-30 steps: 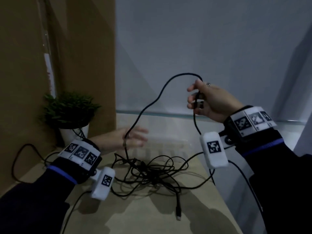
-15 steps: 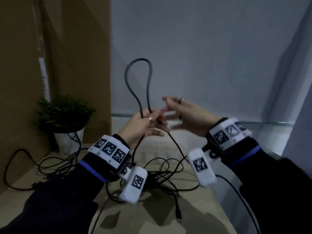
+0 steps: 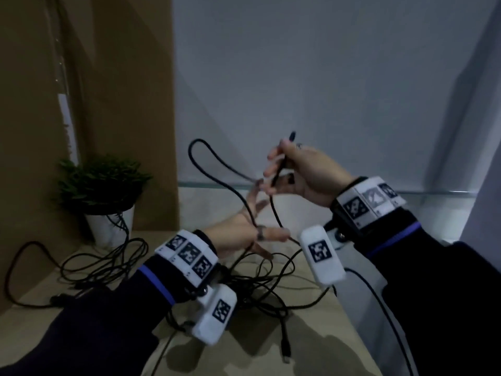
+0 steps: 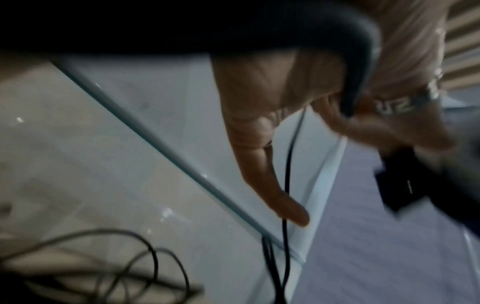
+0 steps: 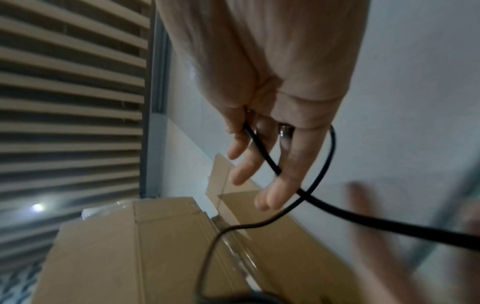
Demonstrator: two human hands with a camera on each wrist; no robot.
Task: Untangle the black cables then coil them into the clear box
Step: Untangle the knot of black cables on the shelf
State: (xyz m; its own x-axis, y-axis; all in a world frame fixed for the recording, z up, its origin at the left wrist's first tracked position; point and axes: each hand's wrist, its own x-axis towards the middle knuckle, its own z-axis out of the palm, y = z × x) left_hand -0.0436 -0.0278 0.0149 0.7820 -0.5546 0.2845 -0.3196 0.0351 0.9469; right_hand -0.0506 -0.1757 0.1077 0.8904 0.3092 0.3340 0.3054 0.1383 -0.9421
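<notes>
A tangle of black cables [image 3: 260, 286] lies on the beige table [image 3: 320, 335]. My right hand [image 3: 282, 169] is raised above it. It pinches one black cable [image 3: 273, 210] just below its plug [image 3: 292, 137], which points up. In the right wrist view, thumb and forefinger [image 5: 244, 123] hold that cable [image 5: 262, 152]. From there it loops out to the left [image 3: 202, 143] and runs down across my left hand [image 3: 244, 232], whose fingers are spread and straight. The clear box wall [image 4: 161, 139] shows beneath my left hand [image 4: 259, 144]. My hands hide the box in the head view.
A small potted plant [image 3: 100, 185] stands at the back left against a brown cardboard wall [image 3: 122, 104]. A second loose black cable bundle [image 3: 95, 261] lies beside it. A cable plug [image 3: 286, 351] rests near the table's front. The table edge runs close on the right.
My left hand has let go of the cable, spread its fingers and dropped lower. My right hand has lifted up and to the right with the plug end. The loop now hangs lower and further left.
</notes>
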